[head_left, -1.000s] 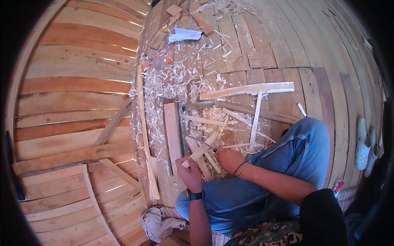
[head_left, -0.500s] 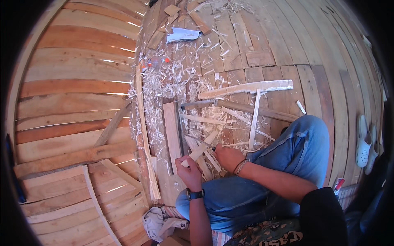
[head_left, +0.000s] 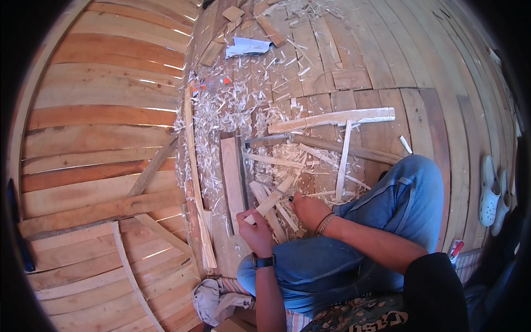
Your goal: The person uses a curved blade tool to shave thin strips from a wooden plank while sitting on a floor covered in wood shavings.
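My left hand (head_left: 256,229) is closed around the near end of a pale wooden stick (head_left: 275,200), which slants away up and to the right. Closed on the dark handle of a knife (head_left: 291,198), my right hand (head_left: 308,210) sits just right of the stick. The thin knife blade reaches left across the stick; whether its edge bites into the wood cannot be made out. Beneath both hands lie several split wood strips (head_left: 276,226). A thick wooden block (head_left: 230,177) rests on the floor beyond my left hand.
Curly shavings (head_left: 221,113) cover the plank floor along the left wall. A machete-like tool with a long wooden handle (head_left: 348,148) and a rough pale plank (head_left: 332,119) lie ahead. White clogs (head_left: 489,193) stand at right; a grey cloth (head_left: 210,301) is by my left leg.
My right hand and the knife have shifted very slightly up and away from me. My left hand keeps its hold on the stick almost unmoved.
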`<act>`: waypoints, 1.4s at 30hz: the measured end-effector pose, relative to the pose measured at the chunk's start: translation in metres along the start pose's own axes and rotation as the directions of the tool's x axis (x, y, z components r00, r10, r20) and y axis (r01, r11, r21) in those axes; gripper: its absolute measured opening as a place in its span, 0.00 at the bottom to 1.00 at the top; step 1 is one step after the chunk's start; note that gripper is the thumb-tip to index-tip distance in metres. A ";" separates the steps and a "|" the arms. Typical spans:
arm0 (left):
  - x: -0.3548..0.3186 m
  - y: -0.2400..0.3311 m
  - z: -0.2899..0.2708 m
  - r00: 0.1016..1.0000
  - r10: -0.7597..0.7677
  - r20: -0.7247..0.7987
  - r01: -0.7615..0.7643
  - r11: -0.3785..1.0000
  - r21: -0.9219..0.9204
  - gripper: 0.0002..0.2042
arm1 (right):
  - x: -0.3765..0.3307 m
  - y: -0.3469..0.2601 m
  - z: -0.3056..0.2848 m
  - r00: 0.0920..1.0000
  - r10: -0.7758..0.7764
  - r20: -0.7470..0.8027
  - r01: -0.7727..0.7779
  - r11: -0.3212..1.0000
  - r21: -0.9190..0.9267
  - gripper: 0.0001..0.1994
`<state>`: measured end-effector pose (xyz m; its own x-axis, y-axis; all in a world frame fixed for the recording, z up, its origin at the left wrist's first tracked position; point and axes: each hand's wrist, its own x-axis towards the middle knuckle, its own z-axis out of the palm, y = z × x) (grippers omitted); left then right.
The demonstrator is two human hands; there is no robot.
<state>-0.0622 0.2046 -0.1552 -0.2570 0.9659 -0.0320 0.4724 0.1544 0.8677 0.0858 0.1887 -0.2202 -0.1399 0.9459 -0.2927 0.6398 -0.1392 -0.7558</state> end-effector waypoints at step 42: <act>0.000 -0.003 0.000 1.000 0.013 0.000 -0.013 1.000 -0.002 0.06 | 0.000 0.004 0.008 0.999 0.008 -0.041 -0.011 0.998 -0.059 0.11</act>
<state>-0.0638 0.2042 -0.1572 -0.2511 0.9677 -0.0204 0.4744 0.1414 0.8689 0.0821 0.1863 -0.2279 -0.1035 0.9560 -0.2747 0.6849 -0.1317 -0.7166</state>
